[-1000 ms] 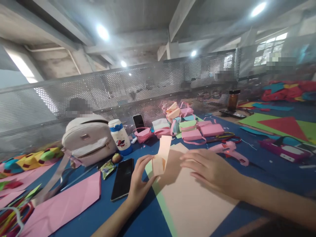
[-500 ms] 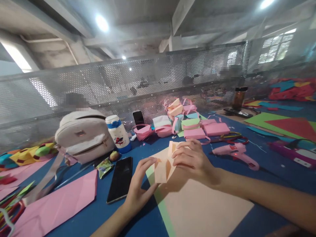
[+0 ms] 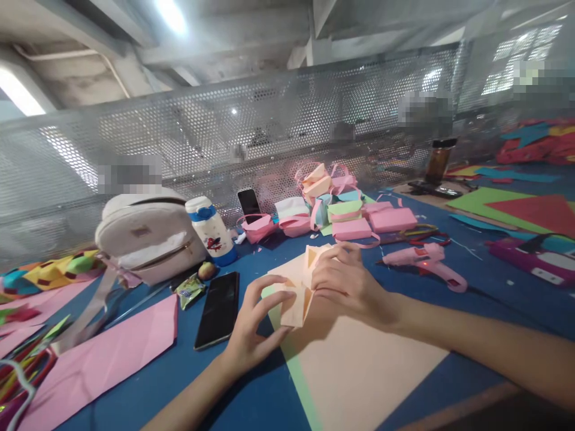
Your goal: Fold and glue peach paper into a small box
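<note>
A small folded peach paper box (image 3: 294, 312) is held between my two hands above a large peach paper sheet (image 3: 359, 371). My left hand (image 3: 258, 317) pinches its near left end, thumb below and fingers on top. At the far right side, my right hand (image 3: 345, 284) has its bent fingers closed on the paper and hides part of it. The box has open folded flaps. A green sheet (image 3: 296, 383) shows along the left edge beneath the peach sheet.
A black phone (image 3: 218, 311) lies left of my left hand. Right of my hands rests a pink glue gun (image 3: 422, 260), near scissors (image 3: 435, 236). Small pink paper bags (image 3: 350, 229), a bottle (image 3: 211, 230) and a backpack (image 3: 148, 239) stand behind. Pink paper (image 3: 112, 359) covers the left.
My left fingers have shifted further over the box's top. The right fingers have curled in more tightly on its side. The camera view has moved slightly.
</note>
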The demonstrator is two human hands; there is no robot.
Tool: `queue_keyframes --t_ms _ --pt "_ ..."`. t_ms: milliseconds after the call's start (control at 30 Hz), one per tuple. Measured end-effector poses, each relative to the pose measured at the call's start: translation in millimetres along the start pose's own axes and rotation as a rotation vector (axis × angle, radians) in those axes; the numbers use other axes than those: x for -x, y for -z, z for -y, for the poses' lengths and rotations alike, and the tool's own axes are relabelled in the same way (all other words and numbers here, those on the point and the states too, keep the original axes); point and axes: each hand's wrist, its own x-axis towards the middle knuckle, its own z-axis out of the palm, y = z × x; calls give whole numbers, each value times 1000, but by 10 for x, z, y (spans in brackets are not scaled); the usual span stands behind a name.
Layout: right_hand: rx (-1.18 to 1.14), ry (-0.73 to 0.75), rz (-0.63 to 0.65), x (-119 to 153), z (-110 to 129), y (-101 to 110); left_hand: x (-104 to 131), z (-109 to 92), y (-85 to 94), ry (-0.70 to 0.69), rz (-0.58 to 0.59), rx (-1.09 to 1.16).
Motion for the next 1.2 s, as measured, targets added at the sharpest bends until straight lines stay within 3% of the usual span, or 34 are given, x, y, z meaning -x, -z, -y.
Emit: queue_keyframes --t_ms 467,567,667,767,833,900,1200 --pt "108 105 -44 -19 18 7 -4 -33 8 -18 47 3" --pt "113 114 -49 -35 29 2 -33 -74 34 49 1 149" --pt "73 132 -46 -84 57 18 -180 -143 148 206 -13 261" --pt "13 131 0 -137 87 55 -433 -215 313 387 126 281" --pt "-7 122 39 -158 99 79 -592 -248 399 438 301 282" --pt "-9 120 58 -163 102 96 -697 -263 439 455 386 240" --pt "-40 96 116 -160 105 98 -700 -273 381 403 447 321"
